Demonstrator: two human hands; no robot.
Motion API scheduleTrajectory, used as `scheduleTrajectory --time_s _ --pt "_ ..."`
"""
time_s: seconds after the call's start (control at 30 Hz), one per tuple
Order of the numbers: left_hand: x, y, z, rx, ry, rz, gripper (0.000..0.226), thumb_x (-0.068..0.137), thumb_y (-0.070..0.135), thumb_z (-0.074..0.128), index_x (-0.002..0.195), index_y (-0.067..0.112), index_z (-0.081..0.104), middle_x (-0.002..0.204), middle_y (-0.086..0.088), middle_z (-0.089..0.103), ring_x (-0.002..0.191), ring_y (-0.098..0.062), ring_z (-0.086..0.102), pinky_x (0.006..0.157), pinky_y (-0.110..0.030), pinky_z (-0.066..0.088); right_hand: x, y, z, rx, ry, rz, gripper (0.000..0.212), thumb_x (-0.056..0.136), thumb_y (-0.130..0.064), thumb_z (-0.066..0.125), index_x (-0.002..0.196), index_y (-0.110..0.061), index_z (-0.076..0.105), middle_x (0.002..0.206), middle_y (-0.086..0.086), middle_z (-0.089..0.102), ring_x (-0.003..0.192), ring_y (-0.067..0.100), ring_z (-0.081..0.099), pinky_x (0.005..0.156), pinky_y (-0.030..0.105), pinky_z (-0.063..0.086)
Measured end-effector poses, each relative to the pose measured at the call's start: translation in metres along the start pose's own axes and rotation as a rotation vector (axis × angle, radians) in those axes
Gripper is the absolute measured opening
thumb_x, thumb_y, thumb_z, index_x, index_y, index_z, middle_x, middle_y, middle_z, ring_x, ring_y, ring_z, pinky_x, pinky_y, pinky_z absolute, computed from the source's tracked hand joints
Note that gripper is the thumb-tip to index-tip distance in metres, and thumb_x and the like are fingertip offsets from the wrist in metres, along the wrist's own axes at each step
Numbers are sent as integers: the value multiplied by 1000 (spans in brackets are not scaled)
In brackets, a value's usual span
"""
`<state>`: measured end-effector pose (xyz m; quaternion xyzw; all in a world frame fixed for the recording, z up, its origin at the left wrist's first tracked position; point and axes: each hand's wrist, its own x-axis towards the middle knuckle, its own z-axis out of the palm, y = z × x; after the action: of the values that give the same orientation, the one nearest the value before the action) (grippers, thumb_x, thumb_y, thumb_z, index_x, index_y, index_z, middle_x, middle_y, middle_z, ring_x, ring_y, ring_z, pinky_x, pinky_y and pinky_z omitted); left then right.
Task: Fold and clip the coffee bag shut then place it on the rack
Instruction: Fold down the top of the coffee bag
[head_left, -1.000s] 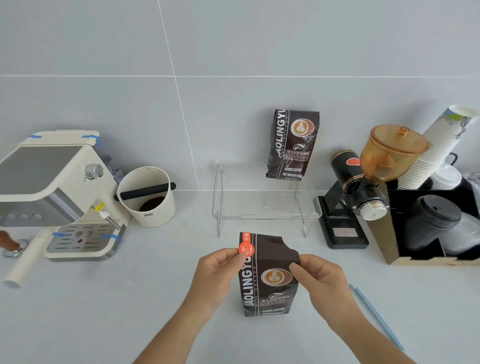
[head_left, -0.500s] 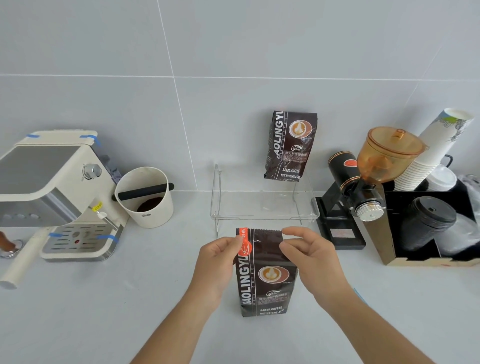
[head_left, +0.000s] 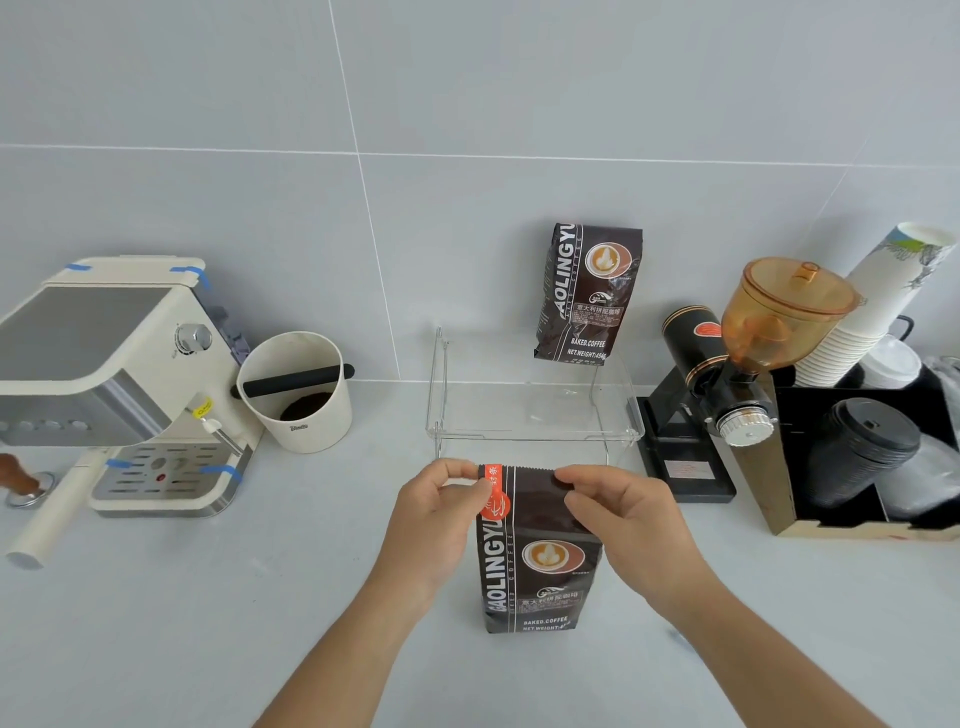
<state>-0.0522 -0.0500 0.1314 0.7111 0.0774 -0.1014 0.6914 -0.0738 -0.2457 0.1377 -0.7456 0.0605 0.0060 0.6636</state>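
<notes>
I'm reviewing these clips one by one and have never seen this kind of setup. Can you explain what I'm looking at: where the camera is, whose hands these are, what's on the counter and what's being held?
There is no robot here. The single view comes from a wide-angle camera worn on a person's head, looking forward and down, so the two bare arms entering from the bottom are the wearer's own. The left hand and right hand each pinch a top corner of a dark coffee bag that stands upright on the grey counter. Its top edge looks flat, and no clip is visible on it. Behind it stands a clear rack with a second coffee bag on it by the wall. To the left are a cream espresso machine and a knock box; to the right, a grinder and stacked paper cups.
</notes>
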Motion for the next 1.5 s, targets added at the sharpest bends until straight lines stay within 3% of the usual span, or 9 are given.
scheduleTrajectory --time_s 0.07,0.23,0.4,0.53,0.63,0.77,1.13,1.3,1.5 --pt "1 1 -4 73 -51 52 20 82 17 70 94 33 66 71 -2 78 65 -7 69 58 -12 48 0 -1 0 -72 -21 4 41 82 3 71 82 -37 76 75 -11 77 73 5 71 66 16 56" --pt "4 3 -11 364 -124 247 41 77 9 78 105 37 66 75 8 77 79 -4 72 85 -19 50 3 -2 -1 -302 0 -40 37 77 -9 78 88 -44 72 87 -5 76 85 10 70 81 25 56" --pt "7 9 -16 529 -95 332 24 77 23 78 82 45 69 78 15 76 81 8 68 81 -12 46 5 0 -2 -424 -20 -92 19 81 -15 76 91 -31 76 87 -14 75 84 1 68 75 18 52" --pt "8 13 -20 632 -118 382 15 80 31 74 75 44 70 71 28 70 70 9 63 64 -5 41 5 -2 -1 -472 -36 -151 29 82 -15 74 75 -43 69 81 -18 72 80 0 65 68 12 52" --pt "11 13 -22 655 -157 453 4 82 30 73 81 34 72 81 13 70 74 -3 63 66 -12 43 5 -1 -2 -472 -64 -164 29 82 -16 74 75 -43 69 88 -23 66 80 4 64 67 13 52" --pt "13 12 -22 666 -171 496 7 83 28 72 77 31 70 82 11 64 88 -1 61 75 -6 39 9 2 -4 -414 -72 -129 18 82 -14 74 78 -31 74 87 -18 66 78 9 65 69 21 53" --pt "14 -1 -14 353 -161 369 16 81 10 75 81 26 74 72 10 74 69 -6 69 72 -12 50 7 -3 -5 -203 -83 41 21 84 -8 71 75 -26 77 74 -7 78 69 12 73 62 22 59" --pt "12 -1 -11 317 -172 356 27 84 6 72 86 33 73 64 14 68 63 -3 65 68 -11 48 6 -4 -6 -8 -42 72 28 81 3 73 73 -24 74 51 -5 67 41 3 53 40 10 37" --pt "11 -3 -10 247 -210 222 25 79 6 76 79 30 77 64 11 70 65 -6 65 66 -13 51 10 -2 -5 -16 -46 137 26 83 2 71 72 -20 77 70 1 78 68 13 70 60 19 55"
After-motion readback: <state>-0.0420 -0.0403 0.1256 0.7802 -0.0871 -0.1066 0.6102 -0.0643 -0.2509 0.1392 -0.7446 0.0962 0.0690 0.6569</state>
